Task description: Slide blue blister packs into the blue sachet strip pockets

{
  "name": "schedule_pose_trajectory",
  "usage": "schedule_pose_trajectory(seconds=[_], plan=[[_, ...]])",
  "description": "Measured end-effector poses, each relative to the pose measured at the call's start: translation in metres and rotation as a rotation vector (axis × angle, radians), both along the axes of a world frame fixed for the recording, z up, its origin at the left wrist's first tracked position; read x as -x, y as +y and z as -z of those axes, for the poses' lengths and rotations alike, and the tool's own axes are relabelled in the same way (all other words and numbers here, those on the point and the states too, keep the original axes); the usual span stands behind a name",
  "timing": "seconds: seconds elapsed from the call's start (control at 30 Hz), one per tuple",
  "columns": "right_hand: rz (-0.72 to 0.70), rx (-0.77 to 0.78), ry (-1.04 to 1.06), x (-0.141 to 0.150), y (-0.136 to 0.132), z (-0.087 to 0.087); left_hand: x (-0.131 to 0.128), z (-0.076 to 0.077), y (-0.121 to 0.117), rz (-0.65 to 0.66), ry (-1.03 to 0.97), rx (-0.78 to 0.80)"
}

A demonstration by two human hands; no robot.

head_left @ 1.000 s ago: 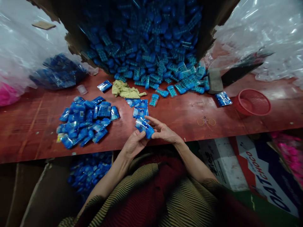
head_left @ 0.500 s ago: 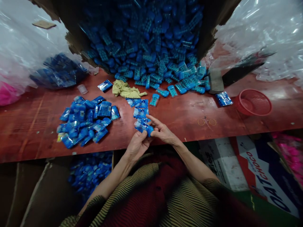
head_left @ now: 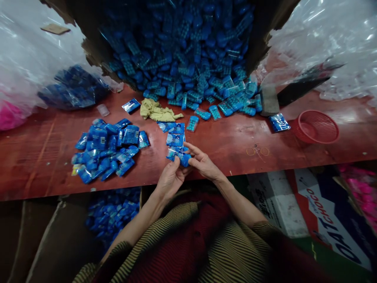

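At the table's front edge my left hand (head_left: 171, 177) and my right hand (head_left: 205, 163) are together on a small blue packet (head_left: 180, 158), which seems to have a rounded blue cap in it. My left thumb presses on its face from the left. My right thumb and fingers pinch its right end, with the forefinger stretched out above. Just beyond it, printed blue packets (head_left: 175, 139) lie flat in a short column. To the left is a heap of filled blue packets (head_left: 103, 147). A clear blue-capped bottle of blue pellets (head_left: 192, 123) lies beyond my right hand.
A torn carton (head_left: 93, 51) spills many blue-capped bottles (head_left: 188, 70) onto the red table (head_left: 224, 149). A yellow cloth (head_left: 157, 111) lies before it. At right are a red basket (head_left: 316, 127), a single packet (head_left: 279, 122) and rubber bands (head_left: 257, 151). Boxes (head_left: 282, 204) stand below.
My left thumb has moved up onto the packet's face. The packet has shifted slightly in my fingers; the things on the table stay in place.
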State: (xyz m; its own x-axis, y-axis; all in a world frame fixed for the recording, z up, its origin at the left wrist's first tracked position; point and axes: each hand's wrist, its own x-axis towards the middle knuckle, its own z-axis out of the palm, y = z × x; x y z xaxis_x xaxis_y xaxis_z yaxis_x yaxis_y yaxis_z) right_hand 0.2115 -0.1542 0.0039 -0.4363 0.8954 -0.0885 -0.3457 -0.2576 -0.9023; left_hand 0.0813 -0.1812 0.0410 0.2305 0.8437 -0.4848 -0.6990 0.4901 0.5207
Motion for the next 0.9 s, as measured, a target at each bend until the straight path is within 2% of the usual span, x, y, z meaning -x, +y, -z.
schedule_pose_trajectory(seconds=[0.27,0.43,0.6,0.77,0.9], plan=[[0.03,0.104,0.053,0.006,-0.003,-0.001,0.007,-0.001,0.003,0.057,0.042,0.011],[-0.034,0.101,0.046,-0.001,-0.002,-0.007,0.01,0.0,0.0,0.111,-0.029,-0.019],[-0.098,0.102,0.11,-0.002,-0.003,-0.012,0.006,0.0,-0.004,0.09,-0.018,-0.038],[0.009,0.055,0.07,0.003,-0.008,-0.002,-0.002,0.001,-0.007,0.018,-0.007,-0.008],[0.036,0.07,0.071,0.004,-0.007,0.005,-0.001,0.002,-0.006,0.024,-0.025,0.023]])
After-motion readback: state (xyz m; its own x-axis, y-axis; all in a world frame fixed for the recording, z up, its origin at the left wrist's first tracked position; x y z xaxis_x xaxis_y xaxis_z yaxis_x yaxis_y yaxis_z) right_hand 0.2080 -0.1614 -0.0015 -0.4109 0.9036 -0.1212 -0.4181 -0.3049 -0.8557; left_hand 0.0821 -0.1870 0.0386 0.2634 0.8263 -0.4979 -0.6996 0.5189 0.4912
